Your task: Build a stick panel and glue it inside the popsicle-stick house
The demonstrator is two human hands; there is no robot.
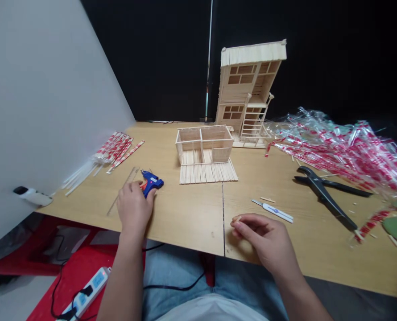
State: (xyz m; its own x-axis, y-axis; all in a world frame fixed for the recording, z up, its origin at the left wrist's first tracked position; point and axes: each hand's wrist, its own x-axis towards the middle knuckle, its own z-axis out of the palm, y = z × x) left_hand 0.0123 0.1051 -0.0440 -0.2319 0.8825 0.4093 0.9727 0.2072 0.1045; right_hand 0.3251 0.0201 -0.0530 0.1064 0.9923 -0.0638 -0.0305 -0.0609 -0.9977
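Observation:
My left hand [133, 206] rests on the wooden table [192, 218] and grips a blue hot glue gun [152, 182] that lies flat. My right hand [263, 236] sits near the table's front edge, its fingers pinched on a short wooden stick piece [236, 218]. Beyond both hands stands a small open-topped stick house frame [205, 145] on a deck of flat sticks [208, 171]. Behind it rises a taller two-storey stick house [248, 89] with a ladder.
A white craft knife [272, 210] and black cutters [325, 194] lie right of centre. Red-and-clear chopstick wrappers [345, 147] pile at right; wrapped chopsticks [114, 149] and bare sticks lie at left, beside a ruler [123, 189]. A power strip [84, 296] lies on the red floor mat.

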